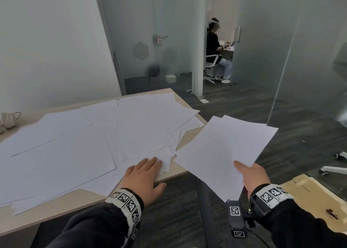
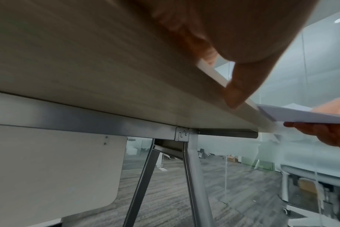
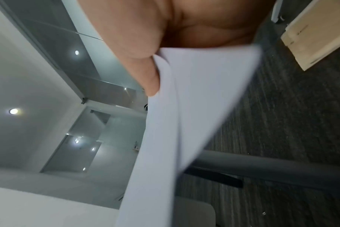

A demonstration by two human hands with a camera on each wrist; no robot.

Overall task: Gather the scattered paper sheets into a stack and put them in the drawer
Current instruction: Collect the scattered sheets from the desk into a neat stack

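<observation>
Several white paper sheets [image 1: 93, 135] lie scattered and overlapping across the light wooden table [image 1: 60, 206]. My left hand [image 1: 144, 174] lies flat with straight fingers on the sheets near the table's front right corner, its thumb [image 2: 239, 86] hanging over the table edge [image 2: 213, 73]. My right hand [image 1: 251, 174] holds a small stack of sheets [image 1: 223, 150] in the air just right of the table, thumb on top and fingers underneath. The right wrist view shows the held stack [image 3: 184, 107] pinched at its near edge by the thumb [image 3: 142, 64]. No drawer is in view.
A white mug [image 1: 10, 119] stands at the table's far left. A cardboard box [image 1: 319, 200] lies on the floor at my right, beside a chair base [image 1: 334, 169]. A person sits in the far room [image 1: 216, 46] behind glass partitions. Metal table legs [image 2: 196, 176] stand below the top.
</observation>
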